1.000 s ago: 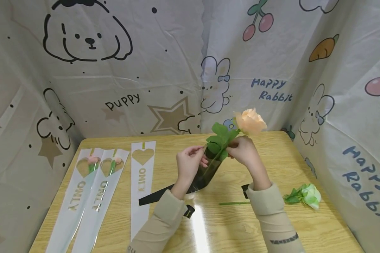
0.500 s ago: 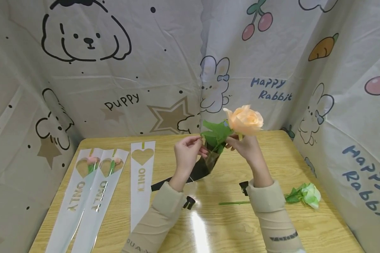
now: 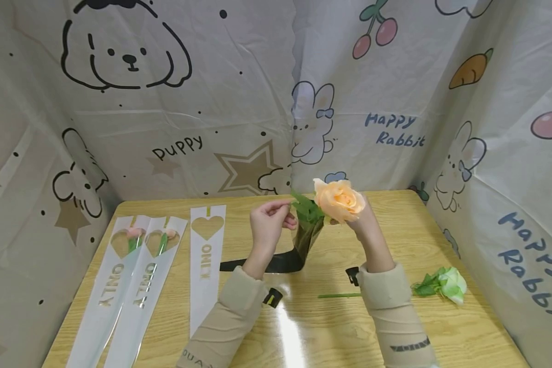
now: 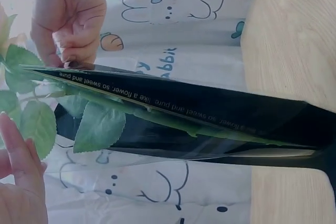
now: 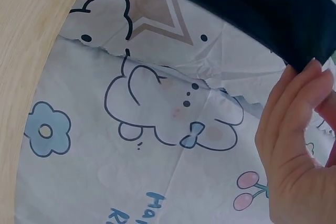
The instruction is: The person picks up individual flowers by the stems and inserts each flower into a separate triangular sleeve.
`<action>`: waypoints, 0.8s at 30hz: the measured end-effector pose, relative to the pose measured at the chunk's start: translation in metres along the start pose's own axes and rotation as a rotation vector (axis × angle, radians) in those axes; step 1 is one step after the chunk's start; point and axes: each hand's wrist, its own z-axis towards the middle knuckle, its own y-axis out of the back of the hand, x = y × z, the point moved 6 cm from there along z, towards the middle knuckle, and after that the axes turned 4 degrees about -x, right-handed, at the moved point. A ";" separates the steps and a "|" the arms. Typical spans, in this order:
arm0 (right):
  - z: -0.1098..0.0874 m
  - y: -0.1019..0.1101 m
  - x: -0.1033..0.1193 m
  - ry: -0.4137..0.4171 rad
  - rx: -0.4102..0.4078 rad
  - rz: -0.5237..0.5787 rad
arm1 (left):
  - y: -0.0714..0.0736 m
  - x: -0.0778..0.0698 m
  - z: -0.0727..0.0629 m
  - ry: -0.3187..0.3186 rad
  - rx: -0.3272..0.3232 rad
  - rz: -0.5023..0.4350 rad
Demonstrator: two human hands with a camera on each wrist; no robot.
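A peach rose (image 3: 339, 200) stands over the mouth of a black flower sleeve (image 3: 309, 240) with a clear front. Its green stem (image 4: 157, 119) runs down inside the sleeve, and its leaves (image 4: 100, 129) crowd the mouth. My left hand (image 3: 268, 225) pinches the tip of a leaf (image 3: 305, 208) at the left of the mouth. My right hand (image 5: 302, 135) pinches the sleeve's upper edge; in the head view the bloom partly covers that hand. The sleeve's lower end bends and trails left along the table.
Two white sleeves marked ONLY (image 3: 119, 286), each with a pink flower in its heart window, lie at the left. Beside them is a third white sleeve (image 3: 204, 296). At the right lies a pale green rose (image 3: 451, 285) with its stem pointing left. Printed cloth walls surround the table.
The peach rose has come down and to the left, deeper into the black sleeve, with its bloom tilting forward. The left hand has shifted slightly left; the sleeve stands more upright.
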 end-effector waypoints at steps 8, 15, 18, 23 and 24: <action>-0.005 -0.011 -0.004 -0.162 0.073 -0.096 | 0.003 0.010 0.003 0.065 -0.007 0.020; -0.004 -0.013 -0.002 0.035 0.061 -0.125 | 0.000 0.006 0.000 0.021 0.062 0.054; -0.006 -0.009 0.000 0.077 0.019 -0.122 | 0.002 -0.004 -0.004 -0.027 0.045 0.072; -0.007 -0.006 -0.003 0.091 -0.006 -0.163 | 0.006 -0.015 -0.008 -0.068 0.015 0.094; -0.007 -0.006 -0.004 0.096 -0.010 -0.173 | 0.006 -0.015 -0.008 -0.070 0.014 0.096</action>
